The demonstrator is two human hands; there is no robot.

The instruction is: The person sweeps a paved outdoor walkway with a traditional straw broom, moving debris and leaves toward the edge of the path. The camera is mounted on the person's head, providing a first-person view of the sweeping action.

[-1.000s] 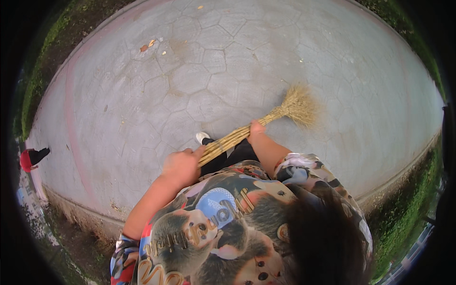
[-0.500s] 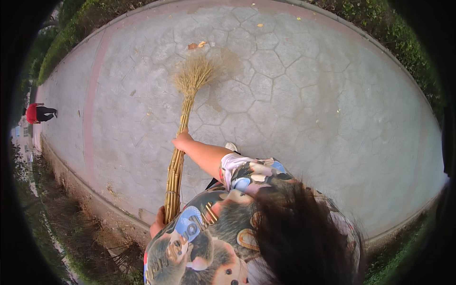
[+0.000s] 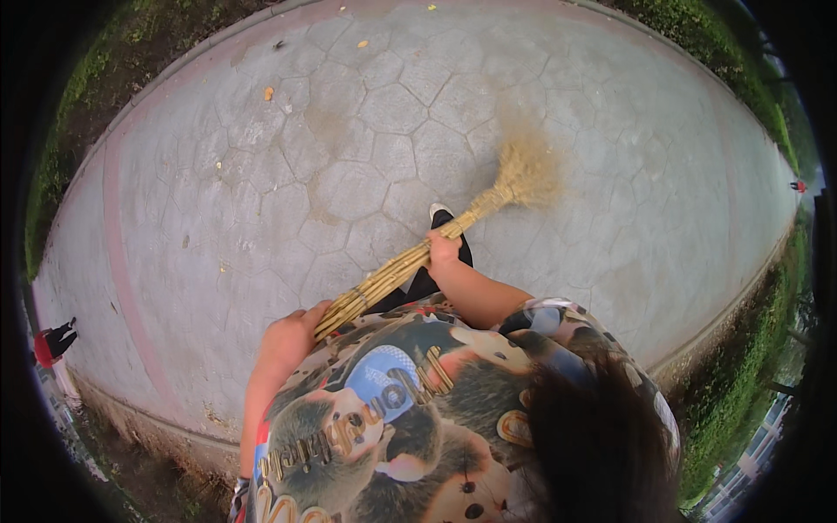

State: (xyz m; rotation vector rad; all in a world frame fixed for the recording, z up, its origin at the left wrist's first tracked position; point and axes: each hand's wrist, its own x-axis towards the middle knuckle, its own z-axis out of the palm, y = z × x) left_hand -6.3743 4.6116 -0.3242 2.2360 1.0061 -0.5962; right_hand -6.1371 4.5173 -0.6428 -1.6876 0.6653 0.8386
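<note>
A long straw broom [image 3: 379,283] of bundled, bound stalks lies slantwise in front of my body, its handle end at lower left. My left hand [image 3: 292,336] is closed round the handle's upper end, beside my printed shirt. Farther down the handle, my right hand [image 3: 444,250] grips the bundle. The fanned bristles [image 3: 526,170] are out to the right over the pavement, smeared by motion. One of my shoes [image 3: 440,212] shows just beyond the right hand, under a dark trouser leg.
Grey pavement [image 3: 384,148] with a cracked-stone pattern bears an orange leaf [image 3: 268,93] and a small yellow leaf [image 3: 362,44]. Hedges [image 3: 122,70] line the far kerb. A person in red [image 3: 51,344] is at the far left; another small red-clad figure [image 3: 798,186] is far right.
The broom's bristles have swung from left of centre to the right. Both hands moved along with it, the right one rightward and the left one up into fuller view. The view has also turned.
</note>
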